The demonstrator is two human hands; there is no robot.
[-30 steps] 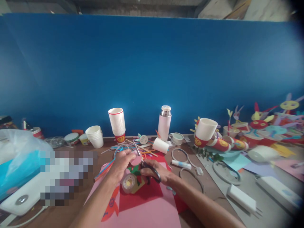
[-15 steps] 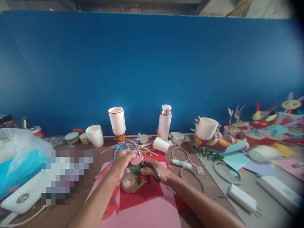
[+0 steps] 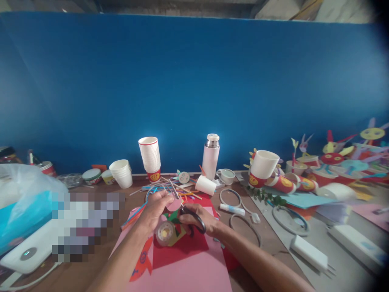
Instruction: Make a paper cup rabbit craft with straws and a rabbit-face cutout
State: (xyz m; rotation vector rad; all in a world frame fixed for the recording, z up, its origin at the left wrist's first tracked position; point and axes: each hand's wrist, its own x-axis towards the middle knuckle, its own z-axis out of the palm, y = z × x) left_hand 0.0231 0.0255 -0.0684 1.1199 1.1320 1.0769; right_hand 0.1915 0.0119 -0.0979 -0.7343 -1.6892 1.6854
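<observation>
My left hand (image 3: 158,207) pinches a small rounded piece of pink paper (image 3: 174,204) between thumb and fingers. Black-handled scissors (image 3: 196,219) are in my right hand (image 3: 203,217), with the metal blades pointing up and left at the pink piece. Whether the blades are open or closed on the paper is hard to tell. Just below the hands a roll of clear tape (image 3: 165,233) lies by green and yellow paper scraps. Underneath are a red sheet (image 3: 182,255) and a larger pink sheet (image 3: 188,280). An orange cut-out with drawn marks (image 3: 142,261) lies beside my left forearm.
Behind the hands are colored strips (image 3: 185,190), a tipped white cup (image 3: 206,185), a thermos (image 3: 210,158) and a tall cup stack (image 3: 150,156). Cables, a glue stick (image 3: 232,209) and a white charger (image 3: 313,253) lie to the right, near paper-cup figures (image 3: 331,162).
My hands, the scissors and the pink piece hardly move. At right, the light-blue paper that curled up over the lying cups is now flatter, and the purple paper beside it has shifted.
</observation>
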